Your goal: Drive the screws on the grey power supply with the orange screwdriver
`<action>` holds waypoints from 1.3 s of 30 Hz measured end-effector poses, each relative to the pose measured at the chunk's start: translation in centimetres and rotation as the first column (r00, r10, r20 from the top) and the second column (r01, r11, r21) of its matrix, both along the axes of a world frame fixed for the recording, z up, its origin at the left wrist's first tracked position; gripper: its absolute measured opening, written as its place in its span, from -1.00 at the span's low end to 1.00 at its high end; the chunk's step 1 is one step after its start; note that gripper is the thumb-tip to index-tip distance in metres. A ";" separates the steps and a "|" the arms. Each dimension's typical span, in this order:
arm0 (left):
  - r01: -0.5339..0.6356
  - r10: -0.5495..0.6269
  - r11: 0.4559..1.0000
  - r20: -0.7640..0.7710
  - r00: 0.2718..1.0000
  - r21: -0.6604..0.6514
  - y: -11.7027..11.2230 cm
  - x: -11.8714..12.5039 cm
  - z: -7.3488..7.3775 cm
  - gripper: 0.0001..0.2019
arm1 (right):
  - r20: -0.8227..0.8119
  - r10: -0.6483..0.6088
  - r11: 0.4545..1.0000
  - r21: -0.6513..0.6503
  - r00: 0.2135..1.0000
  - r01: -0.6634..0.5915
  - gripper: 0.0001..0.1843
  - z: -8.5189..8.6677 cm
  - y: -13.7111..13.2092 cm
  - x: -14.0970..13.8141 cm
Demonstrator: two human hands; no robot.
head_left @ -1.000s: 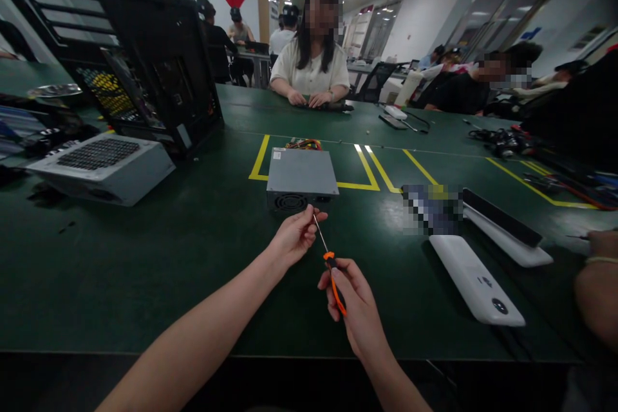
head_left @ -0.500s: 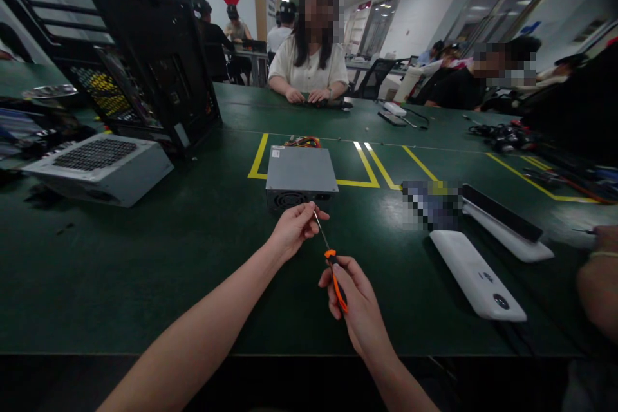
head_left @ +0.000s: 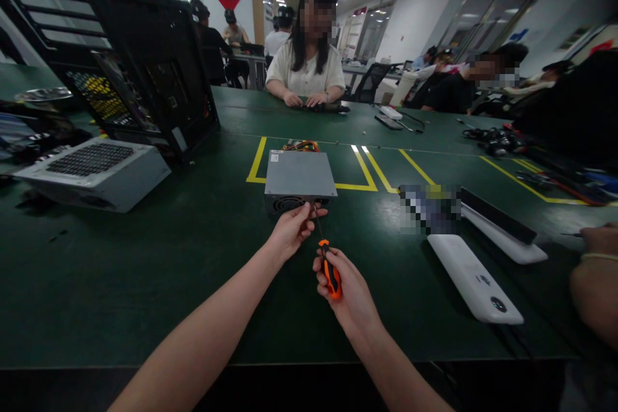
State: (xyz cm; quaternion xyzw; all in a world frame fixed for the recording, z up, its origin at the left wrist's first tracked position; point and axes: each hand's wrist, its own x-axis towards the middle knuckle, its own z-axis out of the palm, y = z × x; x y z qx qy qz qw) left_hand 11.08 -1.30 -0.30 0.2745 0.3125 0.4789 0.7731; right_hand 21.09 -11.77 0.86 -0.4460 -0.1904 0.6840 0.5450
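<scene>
At the near edge of the green desk [head_left: 145,257], a person's right hand [head_left: 348,290] has pushed an orange-handled screwdriver [head_left: 330,273] forward over the past second. Its thin shaft now reaches the front face of a grey power supply box [head_left: 299,172], beside the fan grille. The right hand's fingers are wrapped tight round the handle, which shows shorter and steeper than a moment ago. The left hand [head_left: 293,230] has travelled with it. Its fingers [head_left: 305,212] are pinched together on the shaft near the tip and now sit just against the box's lower front edge, where earlier they were apart from it.

The tool has gone from held in the air to set against the box, though no screw can be made out. The box has not shifted and lies mid-desk at the front line of a yellow taped rectangle [head_left: 255,161]. A second grey unit [head_left: 96,170] and an open black case [head_left: 154,71] stand toward the left edge, white devices [head_left: 473,277] to the right. A co-worker's hand [head_left: 599,238] rests at the right edge.
</scene>
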 end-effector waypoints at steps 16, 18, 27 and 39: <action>-0.286 0.415 0.883 -0.334 0.846 0.372 -1.0 -0.8 -0.1 -0.74 | -0.018 0.005 1.000 -0.001 1.000 -0.005 -0.80 0.0 0.4 -0.2; -0.294 0.445 0.862 -0.338 0.829 0.413 -1.0 -0.9 0.0 -0.74 | -0.016 0.006 1.000 -0.004 1.000 -0.006 -0.80 0.1 0.3 -0.2; -0.297 0.448 0.864 -0.348 0.824 0.407 -1.1 -0.9 0.0 -0.77 | -0.036 0.000 1.000 -0.009 0.999 -0.001 -0.82 0.1 0.4 -0.1; -0.297 0.464 0.848 -0.345 0.816 0.439 -1.1 -1.0 -0.1 -0.78 | -0.020 0.014 1.000 -0.016 1.000 -0.014 -0.78 0.0 0.5 0.0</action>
